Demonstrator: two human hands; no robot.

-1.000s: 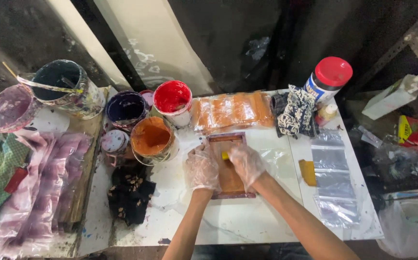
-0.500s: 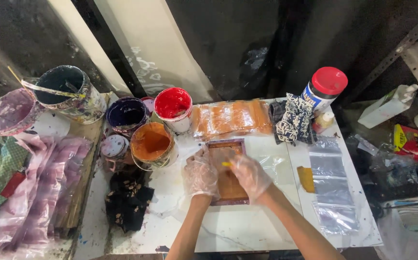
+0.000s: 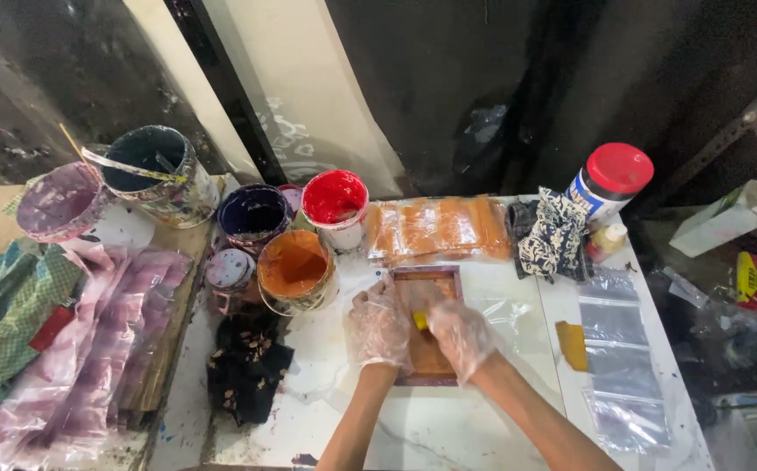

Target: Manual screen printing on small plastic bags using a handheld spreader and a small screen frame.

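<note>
While both of my hands wear thin clear plastic gloves, my left hand (image 3: pixel 378 327) lies flat with fingers spread on the left edge of a small framed printing screen (image 3: pixel 428 324) on the white table (image 3: pixel 448 427). My right hand (image 3: pixel 461 336) is curled around a small yellow scraper (image 3: pixel 419 320), pressing it on the orange-brown mesh. An orange paint bucket (image 3: pixel 295 270) stands just left of the frame, a red one (image 3: pixel 335 205) behind it.

The frame (image 3: pixel 426 323) lies on the table (image 3: pixel 448 427) under both hands, paint pots (image 3: pixel 295 270) to its left, plastic bags (image 3: pixel 618 349) to its right.
</note>
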